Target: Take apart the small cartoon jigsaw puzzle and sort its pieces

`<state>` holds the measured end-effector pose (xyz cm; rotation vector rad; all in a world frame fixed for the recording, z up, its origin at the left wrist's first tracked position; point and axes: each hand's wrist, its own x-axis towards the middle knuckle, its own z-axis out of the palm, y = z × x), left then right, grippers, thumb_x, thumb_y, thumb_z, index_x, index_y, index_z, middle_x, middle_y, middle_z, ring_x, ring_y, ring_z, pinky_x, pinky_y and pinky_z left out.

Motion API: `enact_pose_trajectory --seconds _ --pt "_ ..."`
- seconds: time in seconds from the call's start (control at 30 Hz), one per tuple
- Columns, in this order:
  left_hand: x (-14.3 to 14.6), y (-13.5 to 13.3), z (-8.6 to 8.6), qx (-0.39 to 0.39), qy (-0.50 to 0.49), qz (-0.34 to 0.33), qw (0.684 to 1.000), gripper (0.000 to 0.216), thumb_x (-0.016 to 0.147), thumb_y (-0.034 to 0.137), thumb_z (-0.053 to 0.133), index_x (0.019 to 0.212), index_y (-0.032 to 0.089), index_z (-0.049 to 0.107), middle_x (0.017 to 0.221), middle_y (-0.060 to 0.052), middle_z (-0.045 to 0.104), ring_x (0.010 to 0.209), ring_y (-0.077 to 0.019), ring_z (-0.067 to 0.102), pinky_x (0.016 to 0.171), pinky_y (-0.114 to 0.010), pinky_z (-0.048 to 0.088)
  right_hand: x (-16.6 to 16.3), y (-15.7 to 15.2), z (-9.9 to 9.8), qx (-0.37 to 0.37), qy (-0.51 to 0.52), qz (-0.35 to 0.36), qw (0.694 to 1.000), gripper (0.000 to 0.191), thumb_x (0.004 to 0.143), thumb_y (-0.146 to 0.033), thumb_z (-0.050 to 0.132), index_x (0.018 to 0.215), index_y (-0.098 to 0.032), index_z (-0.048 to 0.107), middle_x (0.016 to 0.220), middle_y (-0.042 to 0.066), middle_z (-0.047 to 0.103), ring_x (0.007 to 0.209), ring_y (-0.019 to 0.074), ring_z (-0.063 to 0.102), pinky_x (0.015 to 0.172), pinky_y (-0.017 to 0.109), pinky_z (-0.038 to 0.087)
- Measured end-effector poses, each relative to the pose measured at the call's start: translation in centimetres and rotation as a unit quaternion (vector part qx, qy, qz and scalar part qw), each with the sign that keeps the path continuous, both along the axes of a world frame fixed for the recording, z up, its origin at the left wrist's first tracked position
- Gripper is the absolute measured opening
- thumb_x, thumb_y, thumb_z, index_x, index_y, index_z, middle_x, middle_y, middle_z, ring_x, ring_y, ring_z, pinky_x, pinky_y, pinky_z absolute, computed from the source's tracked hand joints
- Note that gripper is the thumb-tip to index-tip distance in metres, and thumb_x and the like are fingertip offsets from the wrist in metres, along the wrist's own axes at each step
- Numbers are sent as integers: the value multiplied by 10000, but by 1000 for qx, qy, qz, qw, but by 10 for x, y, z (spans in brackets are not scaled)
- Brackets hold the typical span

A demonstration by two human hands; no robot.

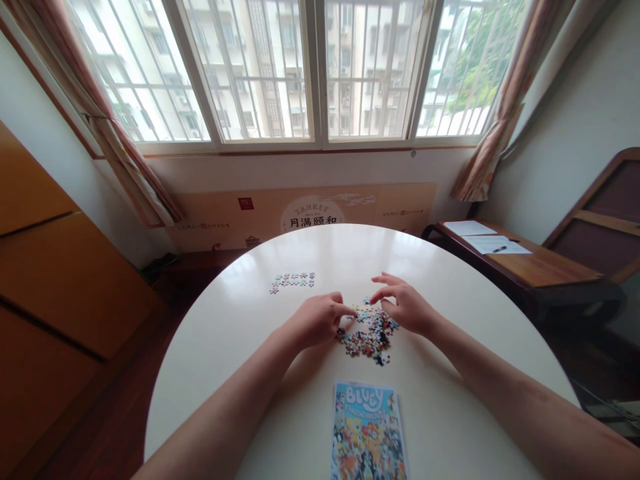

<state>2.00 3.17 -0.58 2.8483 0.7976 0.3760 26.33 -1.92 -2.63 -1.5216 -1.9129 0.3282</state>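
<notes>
A heap of small loose jigsaw pieces (369,335) lies in the middle of the round white table (240,320). My left hand (319,319) rests at the heap's left edge, fingers curled, with the index finger stretched onto the pieces. My right hand (404,303) hovers over the heap's right side, fingers bent in a pinch; what it holds, if anything, is too small to see. A short row of joined pieces (293,281) lies apart, further back on the left. The colourful puzzle picture sheet (367,433) lies flat at the near edge.
A low wooden side table (545,267) with white papers (485,237) stands to the right, a dark chair frame (600,213) behind it. Wooden cabinets (55,293) line the left wall. A barred window (310,73) with curtains fills the back.
</notes>
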Motion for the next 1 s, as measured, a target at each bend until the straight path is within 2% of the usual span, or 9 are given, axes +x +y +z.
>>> enact_pose_trajectory --seconds 0.13,0.23,0.4,0.5,0.67,0.83,1.0 --pt "0 1 -2 12 -8 -1 1000 499 792 41 499 1107 343 742 907 -18 650 698 -132 572 638 -245 429 1 -5 2 2 -38 67 997 292 768 -91 560 844 -257 788 1378 46 561 1424 282 348 1171 534 298" --pt "0 1 -3 8 -11 -3 1000 515 770 29 514 1101 349 745 907 -13 645 704 -130 576 649 -245 438 -1 -6 1 -6 -62 84 995 285 776 -111 581 885 -270 791 1383 52 558 1425 301 345 1150 541 325" --pt "-1 1 -2 8 -2 -15 1000 531 754 1 505 1033 371 763 913 -4 633 697 -119 569 660 -243 439 -3 -4 3 -22 -72 58 996 276 770 -91 585 840 -255 795 1366 68 574 1424 311 346 1163 544 304" --pt "0 -1 0 14 8 -27 1000 554 757 1 510 1085 382 743 913 -2 630 707 -119 570 653 -237 428 -1 -3 5 -26 -66 41 997 319 741 -43 562 802 -251 795 1377 53 567 1429 298 341 1183 529 280" --pt "9 -11 4 46 28 -42 998 555 808 43 527 1189 416 680 888 -5 605 690 -129 553 619 -241 403 2 -4 10 -42 -76 53 995 400 680 5 524 767 -271 799 1392 22 558 1429 290 341 1186 513 281" --pt "15 -19 8 60 62 -62 994 516 819 49 554 1133 429 705 869 -20 570 716 -143 553 621 -245 402 7 -2 8 -47 -90 55 993 397 662 2 514 726 -267 798 1388 24 563 1425 285 348 1182 491 288" --pt "14 -19 9 52 54 -77 994 508 836 47 521 1108 429 715 880 -16 576 720 -139 552 632 -250 421 9 -1 5 -34 -86 48 995 371 692 -16 525 751 -263 797 1377 29 571 1410 278 370 1169 491 306"
